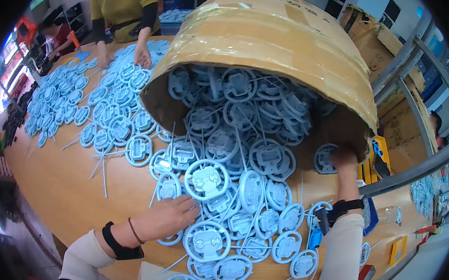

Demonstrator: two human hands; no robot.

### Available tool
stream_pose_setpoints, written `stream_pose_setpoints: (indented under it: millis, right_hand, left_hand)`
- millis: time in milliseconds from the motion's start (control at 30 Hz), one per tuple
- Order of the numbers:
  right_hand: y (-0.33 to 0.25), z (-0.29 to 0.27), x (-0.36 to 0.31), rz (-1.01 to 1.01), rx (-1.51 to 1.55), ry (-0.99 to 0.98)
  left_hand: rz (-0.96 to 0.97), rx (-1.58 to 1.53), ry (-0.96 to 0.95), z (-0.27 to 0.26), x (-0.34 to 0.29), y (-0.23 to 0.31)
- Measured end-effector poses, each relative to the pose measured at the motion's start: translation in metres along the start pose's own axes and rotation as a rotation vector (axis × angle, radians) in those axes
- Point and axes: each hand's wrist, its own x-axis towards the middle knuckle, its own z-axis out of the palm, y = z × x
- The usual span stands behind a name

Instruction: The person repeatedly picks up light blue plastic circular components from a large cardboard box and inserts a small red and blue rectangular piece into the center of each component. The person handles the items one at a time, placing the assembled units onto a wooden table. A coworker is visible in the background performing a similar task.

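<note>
A large cardboard box (273, 34) lies tipped on its side, its mouth toward me. Light blue plastic wheel-shaped parts (207, 242) with thin stems fill it and spill over the table. My left hand (169, 217) rests at the left edge of the spilled heap, fingers stretched loosely with tips against the parts. Just above its fingertips lies one blue wheel-shaped part (206, 179). My right hand (345, 160) is at the box mouth's lower right corner, beside another blue part (326, 158); its fingers are blurred and partly in shadow.
Across the wooden table (75, 192), a person in a yellow shirt (123, 8) reaches into more blue parts (61, 97). Metal frame bars (404, 59) stand at the right, near a yellow bin (380, 156). Another person sits at the far left.
</note>
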Motion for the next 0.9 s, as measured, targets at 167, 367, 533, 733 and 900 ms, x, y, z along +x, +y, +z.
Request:
stream_pose_setpoints:
  millis: [167, 367, 533, 733, 900]
  right_hand:
    - [0.011, -0.042, -0.018, 0.027, 0.254, -0.335]
    - [-0.034, -0.069, -0.097, -0.217, 0.368, -0.027]
    - [-0.072, -0.104, -0.176, -0.007, 1.034, -0.38]
    - [-0.093, -0.042, -0.239, 0.028, 1.323, -0.599]
    - [-0.088, -0.031, -0.299, -0.027, 1.234, -0.283]
  left_hand:
    - [-0.313, -0.086, 0.442, -0.002, -0.013, -0.051]
    - [-0.661, -0.018, 0.375, 0.057, -0.054, -0.097]
    - [-0.564, -0.168, 0.388, 0.075, -0.05, -0.053]
    - [-0.521, -0.259, 0.335, 0.069, -0.078, -0.055]
    - [-0.274, -0.089, 0.465, 0.068, -0.11, -0.022]
